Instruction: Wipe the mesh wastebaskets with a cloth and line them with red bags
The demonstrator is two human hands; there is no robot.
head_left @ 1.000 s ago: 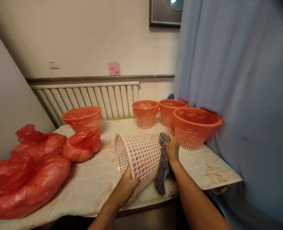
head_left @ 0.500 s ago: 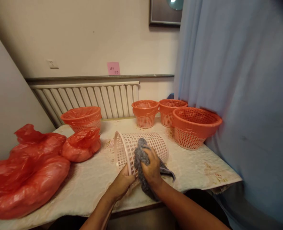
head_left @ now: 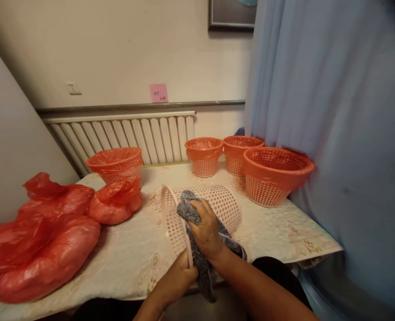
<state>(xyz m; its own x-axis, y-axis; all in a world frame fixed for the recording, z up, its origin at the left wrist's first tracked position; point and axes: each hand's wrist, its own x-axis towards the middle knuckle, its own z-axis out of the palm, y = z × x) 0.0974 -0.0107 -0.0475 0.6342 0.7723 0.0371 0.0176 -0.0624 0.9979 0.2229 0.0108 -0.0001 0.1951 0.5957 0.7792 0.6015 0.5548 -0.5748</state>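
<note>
A pale pink perforated plastic basket (head_left: 222,203) lies on its side on the table, its mouth turned to the left. My left hand (head_left: 178,277) grips the basket's rim at the near lower edge, thumb on the outside. In my right hand (head_left: 205,229) is a bunched grey cloth (head_left: 188,208), pressed against the outer wall close to the rim. The cloth's loose ends hang down past the table's front edge and trail to the right of the hand. Part of the basket's near wall is hidden behind the cloth and my right hand.
Tied red plastic bags (head_left: 50,249) fill the table's left side, with a red-lined basket (head_left: 115,165) behind them. More red-lined baskets stand at the back (head_left: 204,156) and at the right (head_left: 267,191). A blue curtain (head_left: 334,133) hangs along the right side.
My right hand and the cloth have moved left along the basket wall to its rim. The rim end of the basket and my left hand have shifted slightly toward me and right.
</note>
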